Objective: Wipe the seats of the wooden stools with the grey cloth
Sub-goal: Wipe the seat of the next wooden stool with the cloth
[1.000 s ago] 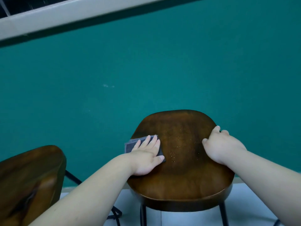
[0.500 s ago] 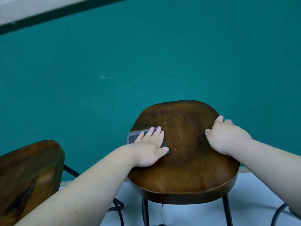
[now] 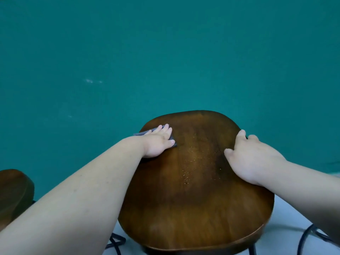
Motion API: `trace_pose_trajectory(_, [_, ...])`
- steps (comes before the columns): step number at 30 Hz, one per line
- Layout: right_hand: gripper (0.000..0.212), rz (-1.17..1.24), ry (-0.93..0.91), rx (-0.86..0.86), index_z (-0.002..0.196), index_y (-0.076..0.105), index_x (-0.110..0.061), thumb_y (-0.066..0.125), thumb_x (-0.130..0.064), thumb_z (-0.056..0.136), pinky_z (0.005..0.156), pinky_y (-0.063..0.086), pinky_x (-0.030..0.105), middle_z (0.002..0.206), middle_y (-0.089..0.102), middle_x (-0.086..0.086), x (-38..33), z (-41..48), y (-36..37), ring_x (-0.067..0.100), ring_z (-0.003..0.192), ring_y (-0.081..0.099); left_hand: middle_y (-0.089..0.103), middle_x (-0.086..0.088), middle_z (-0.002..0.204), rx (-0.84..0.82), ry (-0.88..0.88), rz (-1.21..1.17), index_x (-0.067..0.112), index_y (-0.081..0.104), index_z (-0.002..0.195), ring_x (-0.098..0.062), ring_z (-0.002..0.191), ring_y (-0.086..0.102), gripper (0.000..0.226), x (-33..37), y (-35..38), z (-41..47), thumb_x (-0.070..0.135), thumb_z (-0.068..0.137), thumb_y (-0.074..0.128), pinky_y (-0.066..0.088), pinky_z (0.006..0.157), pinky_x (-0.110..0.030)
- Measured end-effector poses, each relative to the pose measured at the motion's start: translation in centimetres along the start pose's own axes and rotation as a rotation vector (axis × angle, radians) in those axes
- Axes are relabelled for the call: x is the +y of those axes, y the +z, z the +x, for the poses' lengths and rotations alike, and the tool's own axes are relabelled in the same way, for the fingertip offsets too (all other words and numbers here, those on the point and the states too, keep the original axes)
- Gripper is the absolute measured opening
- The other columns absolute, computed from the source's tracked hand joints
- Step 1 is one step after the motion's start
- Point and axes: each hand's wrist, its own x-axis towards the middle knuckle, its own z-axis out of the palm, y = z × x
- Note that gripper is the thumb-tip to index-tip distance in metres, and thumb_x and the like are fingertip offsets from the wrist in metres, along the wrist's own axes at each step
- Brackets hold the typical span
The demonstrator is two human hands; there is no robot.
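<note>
While pressing the left hand (image 3: 158, 142), fingers straight, onto the folded grey cloth (image 3: 141, 133) at ten o'clock of the dark rounded wooden stool seat (image 3: 193, 208), curling the right hand (image 3: 252, 159) over its two o'clock edge, probably to steady it; pale specks (image 3: 191, 161) mid-seat not yet wiped.

The middle stool (image 3: 198, 208) stands on a pale floor (image 3: 287, 218). Its dark wooden seat is broad, rounded and glossy. At the seat's far left corner lies the grey cloth (image 3: 143, 133), folded flat and reaching the rim, with the left hand (image 3: 158, 144) pressed on it, fingers straight. Fine pale specks (image 3: 193, 162) dot the seat's middle, scattered toward the near side. The right hand (image 3: 252, 159) rests on the seat's right side, thumb on the wood, fingers curled over the rim. Left of the seat, well apart, a second stool (image 3: 14, 190) shows part of its own wooden seat.
</note>
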Motion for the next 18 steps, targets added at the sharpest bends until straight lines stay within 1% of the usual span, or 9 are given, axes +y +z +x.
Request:
trace_pose_trajectory(4, [0.069,-0.001,0.011,0.008,0.160,-0.001,-0.013,0.027,-0.042,0.104,0.099,0.051,0.041,0.155,0.031,0.016,-0.3,0.2,0.0,0.033,0.125,0.054,-0.016,0.001,0.167,0.033,-0.001,-0.007,0.019,-0.003,0.160,-0.018,0.153,-0.014,0.063,-1.4,-0.4,3.1,0.042,0.108,0.024,0.000,0.125,-0.046])
trace_pose_trajectory(9, [0.070,-0.005,-0.012,0.040,0.159,-0.001,-0.014,0.026,-0.046,0.103,0.092,0.054,0.038,0.148,0.036,0.012,0.0,0.5,0.5,0.028,0.115,0.059,-0.016,-0.001,0.167,0.083,-0.038,-0.026,0.018,-0.006,0.160,-0.018,0.153,-0.016,0.067,-2.3,-0.9,6.5,0.043,0.107,0.026,-0.002,0.125,-0.047])
trace_pose_trajectory(11, [0.070,0.013,0.011,0.033,0.158,0.003,-0.012,0.030,-0.045,0.102,0.089,0.054,0.039,0.144,0.038,0.012,-0.1,1.2,1.3,0.029,0.110,0.061,-0.016,0.000,0.167,0.098,-0.056,-0.033,0.018,-0.006,0.160,-0.018,0.153,-0.015,0.068,-2.5,-1.2,7.6,0.044,0.107,0.028,-0.003,0.125,-0.046])
trace_pose_trajectory(13, [0.067,0.045,0.037,0.034,0.154,0.015,-0.005,0.040,-0.039,0.102,0.087,0.052,0.041,0.135,0.043,0.017,-0.1,2.1,2.1,0.033,0.106,0.058,-0.013,0.002,0.167,0.103,-0.070,-0.040,0.019,-0.005,0.160,-0.017,0.153,-0.013,0.069,-2.7,-1.6,8.6,0.046,0.107,0.028,-0.003,0.124,-0.045])
trace_pose_trajectory(15, [0.062,0.071,0.043,0.031,0.149,0.021,-0.003,0.045,-0.035,0.101,0.086,0.050,0.041,0.129,0.047,0.021,-0.2,2.4,2.3,0.035,0.103,0.057,-0.004,0.002,0.169,0.111,-0.088,-0.073,0.019,0.000,0.160,-0.018,0.154,-0.004,0.068,-2.7,-2.3,9.1,0.046,0.106,0.031,0.003,0.125,-0.044])
trace_pose_trajectory(17, [0.062,0.079,0.046,0.029,0.150,0.020,-0.003,0.045,-0.034,0.102,0.086,0.049,0.040,0.129,0.047,0.021,-0.1,2.4,2.5,0.036,0.104,0.057,0.015,-0.003,0.167,0.100,-0.112,-0.149,0.018,0.014,0.159,-0.025,0.152,0.017,0.062,-2.5,-3.0,9.7,0.044,0.106,0.035,0.017,0.121,-0.042])
trace_pose_trajectory(18, [0.063,0.074,0.048,0.020,0.150,0.018,-0.004,0.044,-0.035,0.102,0.086,0.049,0.040,0.131,0.046,0.021,-0.1,2.4,2.5,0.035,0.105,0.057,0.024,-0.007,0.163,0.089,-0.123,-0.183,0.018,0.022,0.156,-0.028,0.146,0.028,0.057,-2.4,-3.3,10.0,0.043,0.106,0.035,0.025,0.116,-0.043])
